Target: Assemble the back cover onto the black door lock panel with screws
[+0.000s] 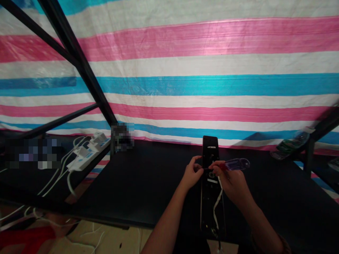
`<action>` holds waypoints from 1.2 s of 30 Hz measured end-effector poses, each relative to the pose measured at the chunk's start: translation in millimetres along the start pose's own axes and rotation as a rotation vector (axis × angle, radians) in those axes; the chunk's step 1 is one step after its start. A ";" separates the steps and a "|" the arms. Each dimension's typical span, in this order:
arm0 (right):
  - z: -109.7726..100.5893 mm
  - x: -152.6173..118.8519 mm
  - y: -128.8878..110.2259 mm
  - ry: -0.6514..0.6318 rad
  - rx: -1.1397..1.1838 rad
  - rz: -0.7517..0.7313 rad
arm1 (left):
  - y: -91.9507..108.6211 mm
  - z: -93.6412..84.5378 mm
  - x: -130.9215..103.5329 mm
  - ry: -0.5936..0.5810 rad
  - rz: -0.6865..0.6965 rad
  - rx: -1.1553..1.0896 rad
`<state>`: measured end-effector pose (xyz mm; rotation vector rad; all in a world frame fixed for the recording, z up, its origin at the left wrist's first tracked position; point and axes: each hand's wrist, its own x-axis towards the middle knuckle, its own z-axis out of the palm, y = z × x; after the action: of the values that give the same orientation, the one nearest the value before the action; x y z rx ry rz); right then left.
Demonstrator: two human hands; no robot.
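Across the black tabletop (pixel 145 176), near the person's body, lies a long dark panel (pixel 208 208), its far end pointing towards the striped sheet (pixel 185 38). Both hands meet over its upper half. The right hand (pixel 234 183) is closed around a screwdriver (pixel 235 164) with a red and see-through handle, held nearly flat, its thin shaft pointing left across the panel. At the panel's left edge, the left hand (pixel 192 175) has thumb and forefinger drawn close together beside the tip — whether they pinch a small part, or the shaft itself, I cannot tell.

The step in hand looks like close work at the tip, probably lining something up rather than driving it, since the shaft lies so low over the surface. From this pose, turning a screw in the panel's face would call for the handle raised upright, the tip seated squarely, and the left fingers steadying the panel. A white cable (pixel 217 206) runs from beside the right hand down to the panel's near end — it could snag if the right wrist swings low. A round fitting (pixel 211 174) and a pale label (pixel 212 181) sit just below the fingertips.
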<state>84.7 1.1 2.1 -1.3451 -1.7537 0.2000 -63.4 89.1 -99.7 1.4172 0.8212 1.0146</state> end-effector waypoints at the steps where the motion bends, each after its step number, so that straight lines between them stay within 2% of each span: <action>1: -0.6 1.6 0.9 -0.006 0.013 0.001 | -0.2 0.2 0.2 0.003 0.000 -0.002; 5: 5.8 9.1 3.0 0.012 0.090 0.010 | -1.1 1.2 0.7 0.008 -0.003 -0.020; 10: 20.0 15.7 5.6 0.122 0.225 -0.012 | -1.0 1.3 -0.1 0.004 -0.011 -0.032; 13: 22.9 14.3 5.9 0.144 0.236 0.005 | -1.1 0.4 -0.2 0.001 -0.012 -0.028; 20: 26.0 3.3 1.1 0.179 0.197 -0.070 | -4.3 -0.5 1.7 0.002 -0.005 -0.030; 26: 29.9 0.0 7.5 0.188 0.129 -0.046 | -6.2 1.0 1.5 0.010 -0.008 -0.019; 31: 24.5 -3.9 8.4 0.244 0.079 -0.049 | -5.2 3.0 1.5 0.018 -0.013 -0.010; 36: 18.3 -6.7 9.4 0.246 0.042 -0.062 | -2.4 4.5 1.2 0.028 -0.025 -0.014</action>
<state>78.2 6.0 -18.0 -1.2274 -1.5731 0.0340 -58.7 88.7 -101.8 1.3800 0.8486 1.0216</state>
